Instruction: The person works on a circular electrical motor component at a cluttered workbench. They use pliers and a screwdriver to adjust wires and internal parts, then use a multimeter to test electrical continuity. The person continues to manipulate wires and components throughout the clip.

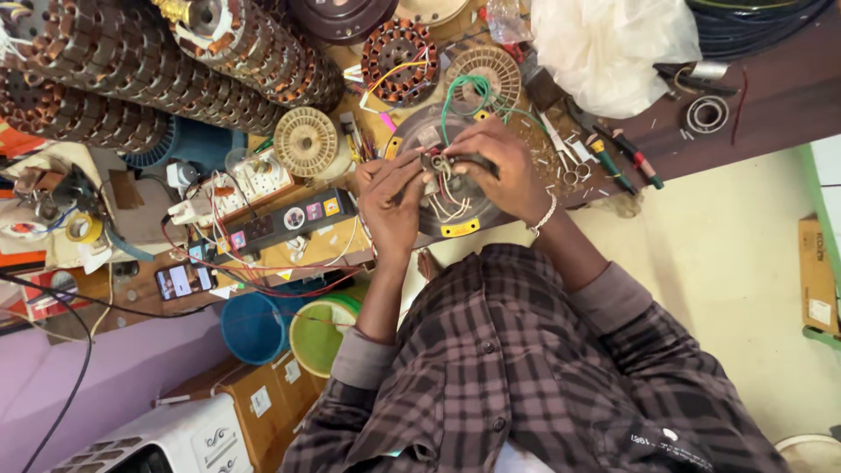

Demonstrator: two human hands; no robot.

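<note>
A round grey fan motor with yellow labels and white lead wires lies on the wooden bench. My left hand pinches the wires and a small metal part at the motor's middle. From the other side my right hand, with a bracelet on its wrist, grips a dark-handled tool whose tip meets the same spot. A green wire loops up from the motor behind my fingers. What the fingertips cover cannot be made out.
Stacked copper-wound stators fill the top left. Cream round formers, a black power strip, a phone, scissors and screwdrivers crowd the bench. A white bag lies at top. Blue and green buckets stand below.
</note>
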